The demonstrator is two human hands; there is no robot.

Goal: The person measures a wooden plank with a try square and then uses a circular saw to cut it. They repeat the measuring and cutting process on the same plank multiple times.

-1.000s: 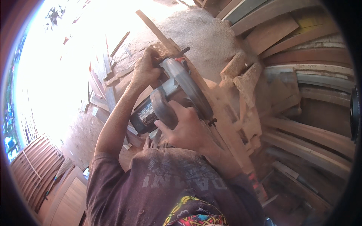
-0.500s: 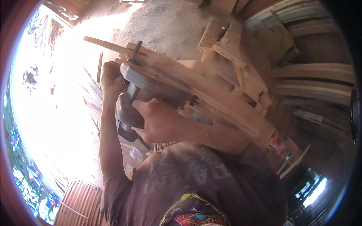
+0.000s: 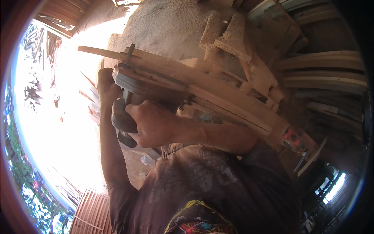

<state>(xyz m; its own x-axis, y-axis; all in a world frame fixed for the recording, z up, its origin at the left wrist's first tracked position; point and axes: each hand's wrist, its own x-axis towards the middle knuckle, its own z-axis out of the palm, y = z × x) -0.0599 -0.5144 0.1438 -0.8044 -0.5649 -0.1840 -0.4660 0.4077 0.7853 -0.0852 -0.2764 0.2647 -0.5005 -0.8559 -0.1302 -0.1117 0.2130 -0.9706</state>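
My right hand (image 3: 150,123) is closed around the rear handle of a grey-and-black handheld power tool (image 3: 146,84). The tool lies along a long wooden beam (image 3: 218,87) that slants from upper left to lower right. A dark bar (image 3: 129,54) crosses the wood at the tool's front end. My left hand (image 3: 108,84) is curled beside that front end, its fingers partly hidden, so what it grips cannot be made out. A thin wooden strip (image 3: 97,51) sticks out past the beam's left end. The tool's underside is hidden.
Sawdust (image 3: 163,27) covers the ground beyond the beam. Dusty wood offcuts (image 3: 233,43) are piled behind it, and long boards (image 3: 323,60) are stacked at the right. A red-and-black object (image 3: 292,137) is at the beam's right end. A slatted wooden piece (image 3: 91,212) stands at lower left.
Both hands and the tool have shifted left in the picture. Against the beam, the tool has slid slightly toward the left end. The whole view has also moved a little.
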